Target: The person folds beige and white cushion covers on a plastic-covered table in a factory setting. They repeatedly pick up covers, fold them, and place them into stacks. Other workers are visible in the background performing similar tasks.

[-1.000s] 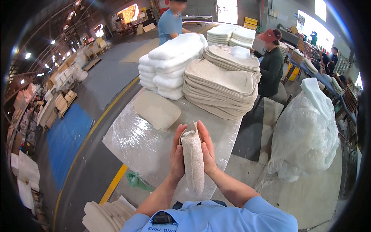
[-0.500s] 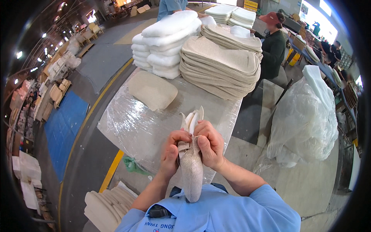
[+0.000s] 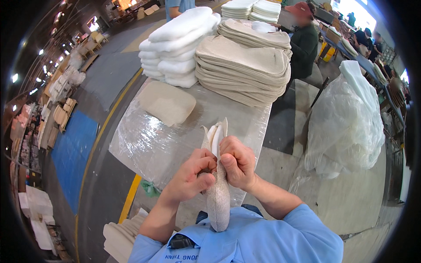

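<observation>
I wear a light blue short-sleeved work shirt with a collar; its sleeves end above my elbows, so my forearms are bare down to my hands. Dark lettering runs across the chest, and a small dark object pokes out of the chest pocket. My left hand (image 3: 190,177) and right hand (image 3: 237,163) are ungloved, without rings or a watch.
</observation>
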`<state>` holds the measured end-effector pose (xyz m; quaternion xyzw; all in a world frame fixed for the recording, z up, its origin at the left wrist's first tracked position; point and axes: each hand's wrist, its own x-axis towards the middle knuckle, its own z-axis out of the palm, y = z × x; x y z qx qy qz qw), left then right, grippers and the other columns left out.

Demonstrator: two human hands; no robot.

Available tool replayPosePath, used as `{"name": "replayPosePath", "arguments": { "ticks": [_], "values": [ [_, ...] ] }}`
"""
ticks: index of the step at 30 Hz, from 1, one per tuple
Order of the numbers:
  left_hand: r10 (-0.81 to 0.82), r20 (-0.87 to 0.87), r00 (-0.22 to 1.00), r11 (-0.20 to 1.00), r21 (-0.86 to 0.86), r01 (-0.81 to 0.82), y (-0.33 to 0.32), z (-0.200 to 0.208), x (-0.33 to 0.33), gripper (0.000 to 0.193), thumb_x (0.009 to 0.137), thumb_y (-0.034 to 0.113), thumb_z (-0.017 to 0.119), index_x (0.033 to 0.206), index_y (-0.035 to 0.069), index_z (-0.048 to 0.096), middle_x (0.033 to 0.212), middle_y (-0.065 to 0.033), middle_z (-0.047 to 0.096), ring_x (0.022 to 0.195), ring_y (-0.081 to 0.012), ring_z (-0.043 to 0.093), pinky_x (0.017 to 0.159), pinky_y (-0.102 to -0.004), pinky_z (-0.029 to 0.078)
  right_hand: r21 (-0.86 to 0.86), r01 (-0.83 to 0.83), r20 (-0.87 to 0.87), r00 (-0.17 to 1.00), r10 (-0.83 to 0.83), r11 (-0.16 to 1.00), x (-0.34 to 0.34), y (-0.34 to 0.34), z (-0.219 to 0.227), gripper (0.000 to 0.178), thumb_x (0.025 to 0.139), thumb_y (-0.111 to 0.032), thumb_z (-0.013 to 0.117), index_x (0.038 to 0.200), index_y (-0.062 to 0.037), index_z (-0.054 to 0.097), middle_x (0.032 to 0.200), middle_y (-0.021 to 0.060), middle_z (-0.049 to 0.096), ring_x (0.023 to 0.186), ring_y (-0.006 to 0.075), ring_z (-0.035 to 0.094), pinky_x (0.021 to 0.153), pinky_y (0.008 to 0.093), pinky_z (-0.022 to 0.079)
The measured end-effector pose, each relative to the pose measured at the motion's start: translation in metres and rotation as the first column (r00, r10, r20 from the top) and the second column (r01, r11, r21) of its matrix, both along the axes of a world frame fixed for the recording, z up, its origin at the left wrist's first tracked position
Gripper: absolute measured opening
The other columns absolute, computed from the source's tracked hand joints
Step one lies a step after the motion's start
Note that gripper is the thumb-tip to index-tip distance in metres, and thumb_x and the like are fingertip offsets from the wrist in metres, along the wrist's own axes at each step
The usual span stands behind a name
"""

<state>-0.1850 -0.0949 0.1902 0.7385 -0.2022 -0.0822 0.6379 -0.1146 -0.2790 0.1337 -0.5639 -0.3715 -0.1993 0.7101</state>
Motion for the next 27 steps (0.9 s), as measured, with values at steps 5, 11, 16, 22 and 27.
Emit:
{"name": "replayPosePath", "arguments": {
  "ticks": [5,11,16,22,27],
  "values": [
    [0.017,-0.037,0.999,1.0,-0.013,-0.018,-0.006,0.006,-0.004,0.042,0.099,0.043,0.079,0.099,0.004,0.064,0.111,-0.0083,0.053,0.109,-0.0213,0.049,0.094,-0.0313,0.041,-0.031,0.05,-0.024,0.998,-0.051,0.998,0.002,-0.003,0.0,0.038,0.104,-0.025,0.072,0.076,-0.0065,0.054,0.072,0.0079,0.053,0.065,0.0272,0.05,0.065,0.0387,0.039],
    [0.084,0.14,0.987,0.992,0.084,-0.096,-0.011,0.009,-0.009,0.025,0.101,0.023,0.073,0.091,0.005,0.059,0.101,-0.0088,0.057,0.102,-0.026,0.052,0.098,-0.0385,0.043,-0.07,0.026,0.039,0.999,-0.023,0.997,0.003,0.001,0.011,0.033,0.098,-0.023,0.079,0.078,-0.0076,0.059,0.073,0.0068,0.056,0.067,0.0279,0.053,0.068,0.0394,0.042],
    [0.3,0.112,0.947,0.951,0.048,-0.307,-0.025,0.001,-0.021,0.019,0.104,0.017,0.065,0.091,0.004,0.06,0.099,-0.0119,0.06,0.098,-0.0276,0.056,0.117,-0.0492,0.041,-0.175,0.062,0.047,0.997,-0.055,0.983,0.007,0.003,0.013,0.032,0.094,-0.02,0.082,0.075,-0.0078,0.059,0.071,0.0075,0.054,0.066,0.0286,0.052,0.069,0.0403,0.042],
    [0.503,-0.029,0.864,0.858,-0.102,-0.503,-0.026,-0.024,-0.04,0.015,0.108,0.014,0.057,0.097,0.003,0.06,0.105,-0.0112,0.063,0.103,-0.0245,0.058,0.121,-0.0527,0.039,-0.286,-0.01,-0.138,0.99,-0.03,0.958,0.002,0.022,-0.003,0.024,0.094,-0.016,0.081,0.081,-0.0063,0.064,0.079,0.0102,0.06,0.076,0.028,0.059,0.077,0.0391,0.046],
    [0.609,0.098,0.787,0.786,-0.211,-0.582,-0.018,-0.044,-0.055,0.03,0.115,0.028,0.05,0.12,0.002,0.062,0.133,-0.0159,0.062,0.126,-0.0263,0.056,0.127,-0.0523,0.03,0.015,0.219,-0.525,0.832,-0.179,0.976,0.054,0.01,-0.058,0.034,0.114,-0.031,0.056,0.126,-0.0014,0.068,0.14,0.0118,0.064,0.125,0.0192,0.057,0.109,0.0379,0.046]
  ]
}}
